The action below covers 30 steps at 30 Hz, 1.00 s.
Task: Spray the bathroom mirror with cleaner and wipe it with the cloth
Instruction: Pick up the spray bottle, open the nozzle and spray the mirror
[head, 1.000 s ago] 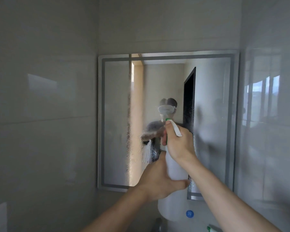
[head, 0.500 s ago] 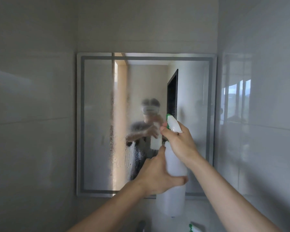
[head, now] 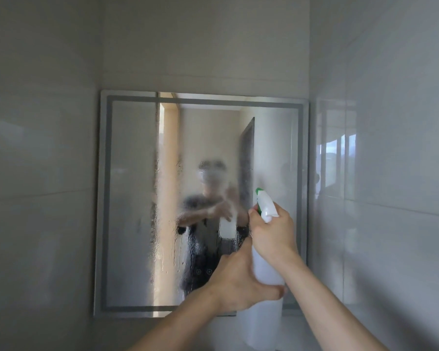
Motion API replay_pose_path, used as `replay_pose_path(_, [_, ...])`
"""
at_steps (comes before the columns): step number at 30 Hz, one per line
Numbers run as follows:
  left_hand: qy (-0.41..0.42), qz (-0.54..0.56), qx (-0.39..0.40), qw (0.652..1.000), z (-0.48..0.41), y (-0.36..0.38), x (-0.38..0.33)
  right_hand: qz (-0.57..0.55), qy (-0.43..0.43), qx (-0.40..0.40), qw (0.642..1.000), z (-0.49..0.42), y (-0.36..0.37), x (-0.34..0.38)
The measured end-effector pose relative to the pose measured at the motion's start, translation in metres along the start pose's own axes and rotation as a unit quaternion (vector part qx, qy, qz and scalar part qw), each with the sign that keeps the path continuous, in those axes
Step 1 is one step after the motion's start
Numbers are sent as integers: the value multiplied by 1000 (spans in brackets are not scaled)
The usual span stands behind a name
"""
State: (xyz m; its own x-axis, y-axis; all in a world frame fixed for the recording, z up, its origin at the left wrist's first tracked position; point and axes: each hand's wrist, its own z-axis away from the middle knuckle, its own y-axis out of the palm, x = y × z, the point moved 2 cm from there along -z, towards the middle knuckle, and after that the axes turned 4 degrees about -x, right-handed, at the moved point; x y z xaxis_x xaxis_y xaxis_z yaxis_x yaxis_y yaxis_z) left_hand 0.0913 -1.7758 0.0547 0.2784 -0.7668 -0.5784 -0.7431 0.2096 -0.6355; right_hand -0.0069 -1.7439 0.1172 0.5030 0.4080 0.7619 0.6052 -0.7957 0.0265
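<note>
Fingers of left hand (head: pixel 238 282) and right hand (head: pixel 274 231) curl round the spray bottle (head: pixel 265 267); beyond them the mirror (head: pixel 129 198) looks misted (cloth unseen), wiping pending.

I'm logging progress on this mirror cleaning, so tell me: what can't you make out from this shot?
Head view:
The cloth: not in frame; its whereabouts unknown.
Trigger of the spray bottle: covered by the right hand.
Bottle's middle: hidden by the left hand.
The reflection in the mirror: blurred by spray mist and drips.
Two icons low on the mirror: too small to read.
</note>
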Motion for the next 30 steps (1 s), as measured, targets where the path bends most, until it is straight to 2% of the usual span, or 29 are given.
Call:
replay_pose_path(4, [0, 22, 10, 1000, -5, 0, -5, -1, 6, 8, 1000, -6, -8, 2])
replay_pose_path(10, [11, 25, 23, 999, -12, 7, -22, -9, -15, -32, 999, -13, -29, 11])
replay_pose_path(15, [24, 14, 44, 999, -17, 15, -39, 31, -45, -53, 997, -16, -50, 19])
replay_pose_path(23, [52, -27, 63, 996, -20, 25, -63, 34, -19, -81, 996, -17, -79, 18])
replay_pose_path(27, [73, -53, 68, 994, -24, 22, -76, -21, 16, -60, 998, -20, -89, 21])
replay_pose_path(30, [85, -55, 69, 992, -28, 18, -86, -22, 30, -42, 998, -31, -98, 30])
